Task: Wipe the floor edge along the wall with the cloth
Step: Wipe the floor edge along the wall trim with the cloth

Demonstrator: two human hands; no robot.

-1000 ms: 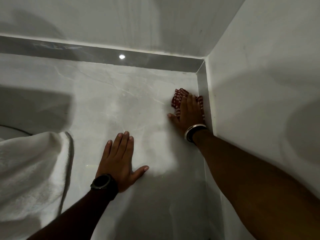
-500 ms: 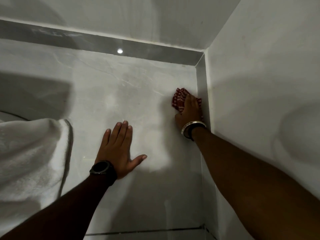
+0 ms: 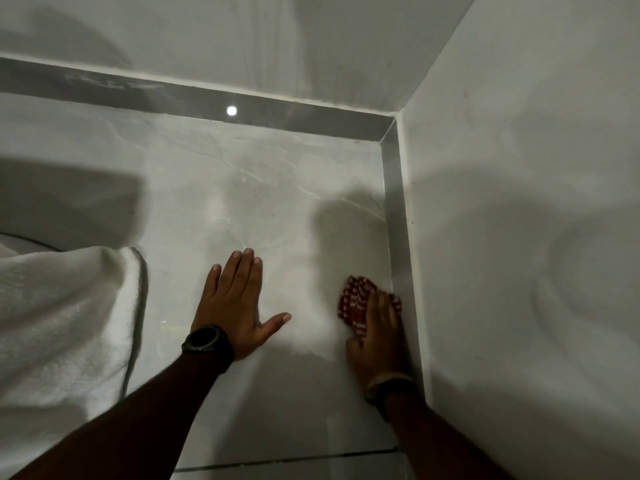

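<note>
Cloth (image 3: 358, 303) is lying bunched on the pale floor (image 3: 277, 209), red and white striped, pressed under our right hand (image 3: 375, 336) just beside the grey skirting strip (image 3: 398, 237) that runs along the right wall (image 3: 519, 202). We are holding our right fingers close together and flat over the cloth, pinning it down rather than gripping it; its far end is peeking out ahead of the fingertips. Our left hand (image 3: 239, 306) is resting open on the floor, fingers together and thumb spread wide, holding nothing, and we are judging that it is bracing our weight. A white towel (image 3: 59, 323) is lying well apart at the left.

To do this stroke well, we are thinking the cloth should be riding right in the seam where floor meets skirting, so we are wanting the little-finger side of the hand touching the strip. We are judging that even, flat pressure matters more than speed, and that the loose far end may be folding under if we are pushing forward toward the corner (image 3: 389, 133).
</note>
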